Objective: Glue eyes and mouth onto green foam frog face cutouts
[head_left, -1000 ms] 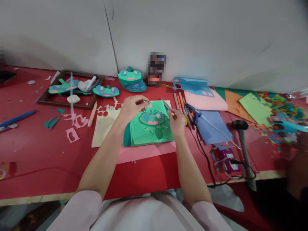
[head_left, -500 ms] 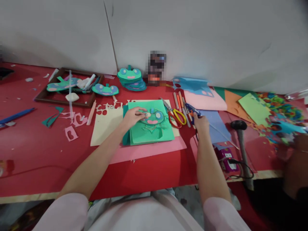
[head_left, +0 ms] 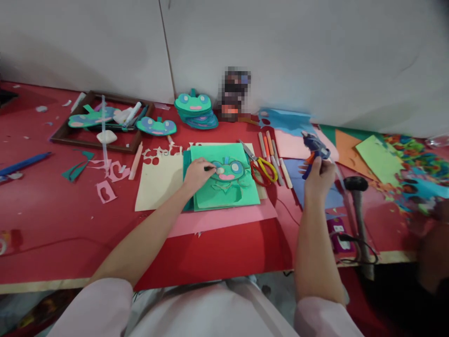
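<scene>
In the head view, my right hand (head_left: 320, 174) is wrapped round a blue glue gun (head_left: 317, 149) with an orange trigger, raised over the blue sheet (head_left: 293, 175). A clear stick trails from the gun's back. My left hand (head_left: 199, 175) is closed in a pinch at the left eye of a green frog face cutout (head_left: 228, 177). What its fingertips hold, if anything, is too small to make out. Pink lips and blue eyes show on the cutout, which lies on a stack of green sheets (head_left: 213, 200). Scissors (head_left: 264, 169) with red and yellow handles lie right of the stack.
Several markers (head_left: 269, 146) lie behind the scissors. A stack of frog faces (head_left: 194, 112) and a brown wooden frame (head_left: 59, 135) stand at the back. A mallet (head_left: 357, 201) and a purple power socket (head_left: 339, 234) lie right, near paper scraps (head_left: 414, 161) and a blurred person's arm.
My right hand has lifted the glue gun from beside the markers and moved it right. My left hand stays at the frog face. The view has shifted slightly.
</scene>
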Tool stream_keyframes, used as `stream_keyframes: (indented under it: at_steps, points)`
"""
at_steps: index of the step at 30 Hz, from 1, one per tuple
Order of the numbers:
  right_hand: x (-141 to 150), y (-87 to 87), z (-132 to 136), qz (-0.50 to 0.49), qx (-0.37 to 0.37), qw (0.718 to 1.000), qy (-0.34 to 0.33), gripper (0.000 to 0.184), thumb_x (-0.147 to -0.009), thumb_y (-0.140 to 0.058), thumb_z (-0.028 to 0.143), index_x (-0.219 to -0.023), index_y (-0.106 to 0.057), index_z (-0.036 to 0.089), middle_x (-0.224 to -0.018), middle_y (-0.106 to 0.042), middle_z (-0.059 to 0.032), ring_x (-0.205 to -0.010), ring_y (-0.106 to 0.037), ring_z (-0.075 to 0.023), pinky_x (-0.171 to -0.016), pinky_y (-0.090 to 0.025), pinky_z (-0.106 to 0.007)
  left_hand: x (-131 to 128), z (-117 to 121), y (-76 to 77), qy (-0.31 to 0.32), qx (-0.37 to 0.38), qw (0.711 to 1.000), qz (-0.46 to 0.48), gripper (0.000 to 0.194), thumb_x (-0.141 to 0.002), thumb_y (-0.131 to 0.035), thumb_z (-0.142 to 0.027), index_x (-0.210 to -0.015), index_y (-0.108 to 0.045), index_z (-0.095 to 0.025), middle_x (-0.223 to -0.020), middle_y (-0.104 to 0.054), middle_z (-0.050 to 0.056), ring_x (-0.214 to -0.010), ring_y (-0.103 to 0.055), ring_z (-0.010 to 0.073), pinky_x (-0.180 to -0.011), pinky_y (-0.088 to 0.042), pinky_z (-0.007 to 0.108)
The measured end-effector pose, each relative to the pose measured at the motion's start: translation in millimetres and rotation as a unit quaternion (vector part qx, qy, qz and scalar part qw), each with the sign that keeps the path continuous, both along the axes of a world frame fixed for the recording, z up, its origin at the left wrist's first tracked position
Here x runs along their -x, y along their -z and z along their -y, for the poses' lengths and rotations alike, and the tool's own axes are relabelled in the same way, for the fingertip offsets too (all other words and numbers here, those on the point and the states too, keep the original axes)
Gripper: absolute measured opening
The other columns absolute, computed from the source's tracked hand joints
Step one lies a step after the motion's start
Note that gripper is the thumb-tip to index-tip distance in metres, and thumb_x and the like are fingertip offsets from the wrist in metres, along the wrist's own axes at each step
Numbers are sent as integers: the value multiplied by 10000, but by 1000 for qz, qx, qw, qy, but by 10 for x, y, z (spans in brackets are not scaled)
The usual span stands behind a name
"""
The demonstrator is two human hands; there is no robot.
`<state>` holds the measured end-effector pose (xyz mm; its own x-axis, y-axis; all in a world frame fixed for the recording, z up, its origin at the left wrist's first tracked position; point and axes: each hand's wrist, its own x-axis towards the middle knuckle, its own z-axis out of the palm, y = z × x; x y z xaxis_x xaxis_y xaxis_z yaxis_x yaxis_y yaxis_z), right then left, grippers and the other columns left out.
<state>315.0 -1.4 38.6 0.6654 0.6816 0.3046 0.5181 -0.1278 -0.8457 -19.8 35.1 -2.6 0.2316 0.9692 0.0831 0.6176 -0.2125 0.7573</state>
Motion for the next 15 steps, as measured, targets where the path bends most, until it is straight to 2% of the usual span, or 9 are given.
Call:
stream_keyframes:
  at_steps: [2, 4, 6, 8, 11, 15]
  points:
    - [125, -58, 81, -36, -21, 998, -50, 341, -813, -447, 545, -884, -427, 212, -710, -555, 10, -449, -488, -106, -477, -429, -282, 7, -6, 0, 5, 5, 1000, -1, 111, -776, -601, -252, -782, -708, -222, -821, -657, 31, -818, -583, 176, -779, -433, 319]
    - [288, -63, 168, -20, 17, 997, -78, 370, -797, -451, 578, -842, -459, 211, -626, -514, 29, -420, -431, -97, -440, -385, -264, 13, -8, -4, 5, 8, 1000, 1, 107, -776, -602, -247, -779, -704, -218, -821, -658, 32, -803, -578, 172, -768, -431, 314]
    - [471, -32, 248, 23, 68, 994, -87, 411, -769, -477, 599, -857, -498, 198, -656, -548, 1, -513, -494, -124, -510, -418, -287, 17, -8, -8, 4, 9, 1000, -1, 102, -775, -605, -247, -779, -700, -212, -817, -655, 34, -796, -572, 169, -759, -430, 308]
    - [656, 4, 308, 79, 120, 986, -81, 480, -681, -587, 603, -916, -521, 189, -764, -602, -38, -665, -564, -169, -614, -449, -322, 18, -9, -5, 5, 9, 1000, -12, 103, -775, -607, -253, -783, -697, -205, -808, -649, 37, -791, -568, 171, -749, -428, 306]
    - [905, 33, 346, 142, 167, 971, -98, 608, -594, -673, 578, -1028, -495, 190, -923, -626, -91, -815, -595, -237, -692, -457, -369, 19, -18, 13, 9, 10, 1000, -24, 105, -776, -607, -260, -772, -693, -200, -797, -643, 39, -784, -565, 176, -737, -425, 309]
    - [1114, 61, 327, 195, 192, 953, -129, 513, -648, -659, 457, -1046, -476, 190, -973, -626, -123, -852, -603, -275, -693, -461, -388, 23, -30, 37, 17, 4, 1000, -21, 101, -778, -601, -254, -757, -686, -205, -794, -637, 37, -775, -565, 172, -730, -425, 305]
